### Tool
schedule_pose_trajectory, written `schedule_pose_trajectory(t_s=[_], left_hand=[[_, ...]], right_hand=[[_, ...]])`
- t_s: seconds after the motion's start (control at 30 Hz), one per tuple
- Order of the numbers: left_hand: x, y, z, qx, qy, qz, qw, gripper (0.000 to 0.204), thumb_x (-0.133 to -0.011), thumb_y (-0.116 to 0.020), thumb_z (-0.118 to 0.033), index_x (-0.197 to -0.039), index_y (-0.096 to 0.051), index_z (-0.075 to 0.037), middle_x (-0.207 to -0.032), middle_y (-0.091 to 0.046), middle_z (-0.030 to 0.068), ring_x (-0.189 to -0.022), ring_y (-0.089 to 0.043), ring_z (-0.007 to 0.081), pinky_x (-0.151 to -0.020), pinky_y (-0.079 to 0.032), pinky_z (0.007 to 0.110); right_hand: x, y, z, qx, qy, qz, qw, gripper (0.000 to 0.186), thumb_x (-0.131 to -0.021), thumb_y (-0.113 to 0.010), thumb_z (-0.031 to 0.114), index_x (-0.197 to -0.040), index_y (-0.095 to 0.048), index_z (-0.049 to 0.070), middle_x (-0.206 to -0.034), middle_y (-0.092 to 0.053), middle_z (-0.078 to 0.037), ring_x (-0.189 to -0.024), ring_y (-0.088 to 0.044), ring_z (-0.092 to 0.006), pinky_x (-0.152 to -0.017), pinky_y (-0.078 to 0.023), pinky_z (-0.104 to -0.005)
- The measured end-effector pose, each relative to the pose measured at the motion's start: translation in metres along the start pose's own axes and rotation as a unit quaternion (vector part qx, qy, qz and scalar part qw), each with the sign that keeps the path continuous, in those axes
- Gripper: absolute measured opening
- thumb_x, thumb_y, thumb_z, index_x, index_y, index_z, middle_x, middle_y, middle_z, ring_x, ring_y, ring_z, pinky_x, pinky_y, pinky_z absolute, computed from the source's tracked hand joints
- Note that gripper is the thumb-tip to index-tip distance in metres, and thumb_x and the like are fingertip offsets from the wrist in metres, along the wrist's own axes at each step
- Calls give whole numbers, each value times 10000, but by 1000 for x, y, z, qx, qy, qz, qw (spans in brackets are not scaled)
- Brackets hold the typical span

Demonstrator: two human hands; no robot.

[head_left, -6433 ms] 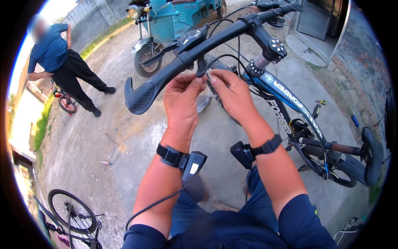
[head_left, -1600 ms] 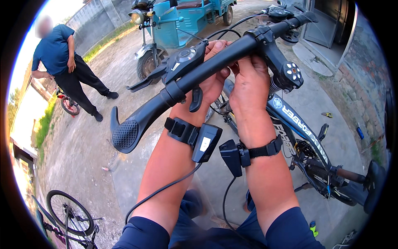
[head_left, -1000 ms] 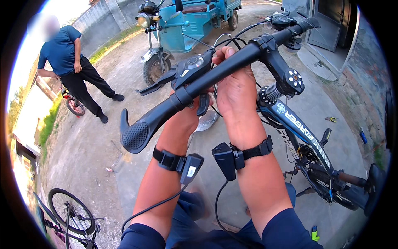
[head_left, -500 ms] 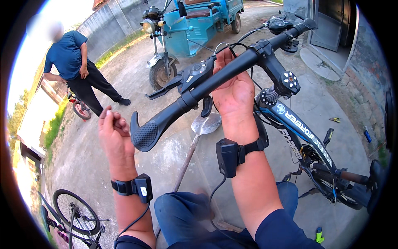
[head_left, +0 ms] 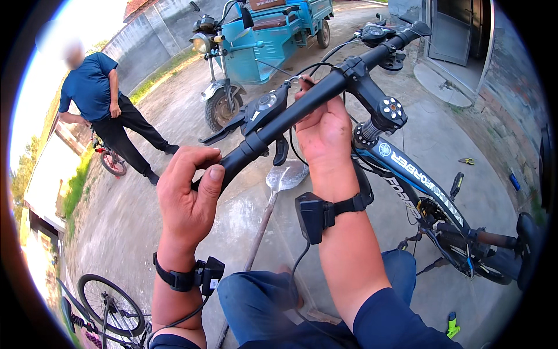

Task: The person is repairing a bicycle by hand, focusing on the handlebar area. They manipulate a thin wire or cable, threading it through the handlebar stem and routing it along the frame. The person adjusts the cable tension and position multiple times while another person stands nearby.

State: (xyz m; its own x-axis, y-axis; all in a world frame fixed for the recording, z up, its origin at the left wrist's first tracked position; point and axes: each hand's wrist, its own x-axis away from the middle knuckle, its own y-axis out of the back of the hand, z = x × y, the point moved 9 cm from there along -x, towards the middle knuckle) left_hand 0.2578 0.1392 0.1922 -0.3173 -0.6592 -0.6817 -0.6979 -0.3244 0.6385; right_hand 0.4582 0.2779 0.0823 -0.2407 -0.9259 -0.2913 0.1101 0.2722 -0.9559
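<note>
A bicycle handlebar runs diagonally in front of me, joined by its stem to a blue and black frame. My left hand is wrapped round the grip at the bar's left end and covers most of it. Behind the bar is my right hand, palm up with its fingers curled near the cables. The bar partly covers those fingers, so what they hold cannot be made out. Between the hands sits a black shifter with a brake lever.
A shovel lies on the ground below the bar. Pliers and a green-handled tool lie to the right. Another bicycle is at lower left. A person stands at far left, and a blue cargo tricycle stands ahead.
My left hand, open beside the grip before, has closed round it. The fingers of my right hand have curled in behind the bar. The handlebar appears slightly further left in view.
</note>
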Motion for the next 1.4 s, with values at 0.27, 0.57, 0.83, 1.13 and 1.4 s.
schedule_pose_trajectory(t_s=[0.27, 0.57, 0.83, 1.13, 1.4], left_hand=[[2, -1, -6, -8, -21, -9, 1000, 250, -928, -664, -215, -985, -639, 28, -900, -627, 122, -811, -612, 215, -753, -481, 297], [4, -2, -7, -5, -15, -18, 1000, 272, -884, -733, -209, -963, -641, 34, -878, -615, 117, -773, -601, 205, -720, -489, 290], [8, -4, -1, 5, 15, -4, 1000, 285, -835, -785, -210, -945, -653, 18, -839, -583, 74, -750, -554, 169, -673, -441, 268], [5, -3, -3, 9, 14, -11, 1000, 252, -813, -797, -139, -958, -666, 19, -840, -584, 61, -744, -541, 146, -675, -430, 255], [5, 1, -2, 14, -4, -23, 1000, 213, -821, -781, -114, -947, -676, 22, -810, -610, 92, -718, -564, 182, -658, -447, 275]], right_hand=[[1, -3, -7, 21, -6, 40, 999, 138, -940, -585, 161, -987, -650, 49, -1062, -687, -162, -807, -681, -225, -747, -551, -322], [10, -15, -9, 49, -5, -12, 999, 204, -951, -563, 145, -975, -663, -31, -837, -682, -105, -620, -572, -127, -524, -412, -248], [6, -9, -14, 53, -52, 27, 997, 110, -921, -584, 128, -995, -635, 66, -1023, -696, -136, -706, -600, -163, -591, -458, -274], [9, 1, -16, 66, -82, -8, 994, 143, -958, -593, 194, -1039, -622, 80, -878, -705, -69, -686, -613, -131, -553, -418, -265], [40, 32, -4, 91, -103, -66, 988, 313, -1018, -510, 399, -1133, -609, 125, -1059, -679, -41, -956, -659, -186, -743, -478, -303]])
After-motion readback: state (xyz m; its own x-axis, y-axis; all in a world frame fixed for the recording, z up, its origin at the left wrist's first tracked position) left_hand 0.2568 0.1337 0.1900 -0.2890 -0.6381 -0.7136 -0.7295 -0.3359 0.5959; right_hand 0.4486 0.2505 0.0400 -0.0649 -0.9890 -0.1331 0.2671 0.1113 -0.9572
